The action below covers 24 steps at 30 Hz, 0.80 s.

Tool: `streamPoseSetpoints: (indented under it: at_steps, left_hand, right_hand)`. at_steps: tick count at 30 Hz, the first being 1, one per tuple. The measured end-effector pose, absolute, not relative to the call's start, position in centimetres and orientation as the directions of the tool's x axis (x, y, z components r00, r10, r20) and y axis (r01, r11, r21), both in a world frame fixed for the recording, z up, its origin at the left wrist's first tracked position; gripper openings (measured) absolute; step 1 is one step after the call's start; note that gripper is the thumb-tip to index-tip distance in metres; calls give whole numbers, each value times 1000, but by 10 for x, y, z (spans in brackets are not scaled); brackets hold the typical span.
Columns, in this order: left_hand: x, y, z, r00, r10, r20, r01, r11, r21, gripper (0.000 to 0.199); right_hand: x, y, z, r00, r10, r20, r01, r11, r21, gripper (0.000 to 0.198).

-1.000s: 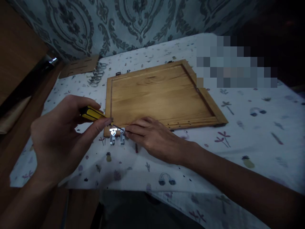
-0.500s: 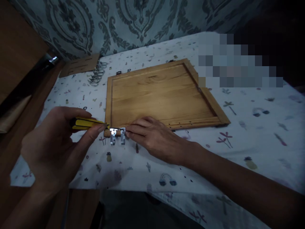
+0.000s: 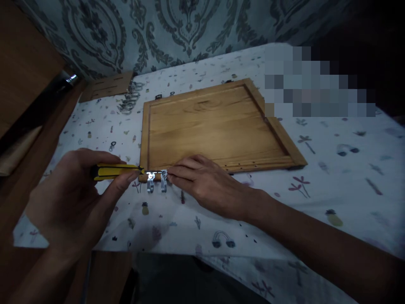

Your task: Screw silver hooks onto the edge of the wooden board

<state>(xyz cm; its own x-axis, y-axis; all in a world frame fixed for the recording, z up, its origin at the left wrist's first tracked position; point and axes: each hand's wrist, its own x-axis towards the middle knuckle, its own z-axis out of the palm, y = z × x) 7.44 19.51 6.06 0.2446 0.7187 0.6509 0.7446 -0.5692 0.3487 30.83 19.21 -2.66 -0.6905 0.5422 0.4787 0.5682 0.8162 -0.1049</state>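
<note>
My left hand (image 3: 66, 198) is closed around the yellow and black handle of a screwdriver (image 3: 116, 170). Its thin shaft reaches right, across the near left corner of a framed wooden panel (image 3: 202, 131). Two shiny metal hooks sit side by side on the panel's near edge, the left hook (image 3: 150, 185) and the right hook (image 3: 163, 185), their curved ends hanging over the edge. My right hand (image 3: 211, 185) lies on that edge, fingers together, with the fingertips gripping at the right hook. The screwdriver's tip is by these fingertips; any screw there is too small to make out.
A patterned white cloth (image 3: 196, 223) covers the table. Beyond the panel's left side lie a pile of metal hooks (image 3: 128, 100) and a brown cardboard piece (image 3: 107, 86). A patterned curtain (image 3: 190, 29) hangs behind. Wooden furniture (image 3: 28, 55) stands left; a pixelated patch covers the upper right.
My left hand has dropped slightly, and the screwdriver handle now lies more level, with its back end lower. My right hand stays at the right hook.
</note>
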Motion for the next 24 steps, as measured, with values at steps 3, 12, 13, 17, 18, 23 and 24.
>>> streamPoseSetpoints:
  at_steps: [3,12,13,17,18,23,24]
  left_hand:
    - [77,195,61,220,735,641,743,-552,378,24]
    - [75,193,63,271,729,628,786,-544,293,20]
    - [76,193,64,273,728,628,790,-543,286,20]
    - [80,193,68,273,718,640,786,-550,283,22]
    - [81,193,69,275,723,633,790,-546,280,21]
    - [82,192,71,303,755,582,787,-543,293,21]
    - [82,193,71,306,753,582,787,-544,291,21]
  right_hand:
    - [308,193,-27,-697,546,465,569,816,-104,27]
    - [308,192,-27,-702,554,447,574,812,-105,26]
    - [308,191,-26,-702,556,445,575,811,-105,26]
    - [308,191,-25,-702,558,442,577,810,-106,25]
    - [308,191,-25,-703,558,441,577,810,-107,26]
    - [309,191,-25,-707,562,428,575,810,-115,26]
    - [309,191,-25,-707,560,431,572,812,-117,26]
